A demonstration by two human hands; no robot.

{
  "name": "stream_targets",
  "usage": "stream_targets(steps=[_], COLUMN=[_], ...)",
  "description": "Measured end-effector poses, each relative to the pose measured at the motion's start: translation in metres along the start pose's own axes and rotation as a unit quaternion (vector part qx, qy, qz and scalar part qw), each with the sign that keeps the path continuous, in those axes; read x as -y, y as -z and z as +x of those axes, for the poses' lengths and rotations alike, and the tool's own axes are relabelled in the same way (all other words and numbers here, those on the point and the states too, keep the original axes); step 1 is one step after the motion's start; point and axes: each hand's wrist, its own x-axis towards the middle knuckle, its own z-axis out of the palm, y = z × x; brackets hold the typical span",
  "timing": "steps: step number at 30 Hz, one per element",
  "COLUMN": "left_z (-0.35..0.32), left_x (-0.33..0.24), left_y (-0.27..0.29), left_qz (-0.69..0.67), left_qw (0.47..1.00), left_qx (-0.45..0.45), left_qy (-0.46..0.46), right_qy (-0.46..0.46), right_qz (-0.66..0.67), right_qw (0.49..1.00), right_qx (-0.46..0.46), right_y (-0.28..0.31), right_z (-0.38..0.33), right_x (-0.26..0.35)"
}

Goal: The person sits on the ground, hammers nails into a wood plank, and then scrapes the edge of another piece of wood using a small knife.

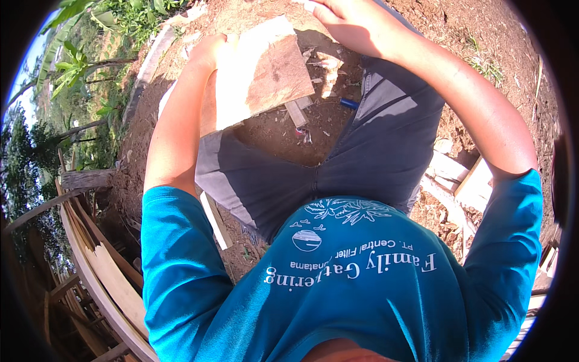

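Note:
A broad, pale wooden board (274,78) stands tilted in front of me above my left leg, its upper part glaring in the sun. My left hand (215,51) is closed on the board's left side; glare blurs the fingers. To the right of the board is my right hand (347,24), apart from it, with fingertips pointing left. The upper edge of the picture cuts this hand off, so anything in it is hidden. Under the board's lower right corner a short wooden stick (296,113) pokes out.
A small blue cylindrical thing (349,104) lies beside my right leg (395,114). Wood chips (329,69) litter the dirt between my legs. Scrap wood (449,172) is heaped at my right. Long planks (111,271) and a wooden rail stand at the left, with plants (72,69) beyond.

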Motion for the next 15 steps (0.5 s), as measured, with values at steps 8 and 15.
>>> stream_targets(steps=[8, 15], left_z=[0.001, 0.0], left_x=[-0.006, -0.014], left_y=[0.006, 0.006], left_qz=[0.006, 0.011], left_qw=[1.0, 0.998], left_qx=[0.018, -0.024], left_qy=[-0.024, -0.052], right_qy=[0.103, 0.103], right_qz=[-0.041, -0.061], right_qw=[0.975, 0.987], right_qx=[-0.191, -0.104], right_y=[-0.043, -0.027], right_z=[-0.008, -0.005], right_x=[-0.033, -0.031])
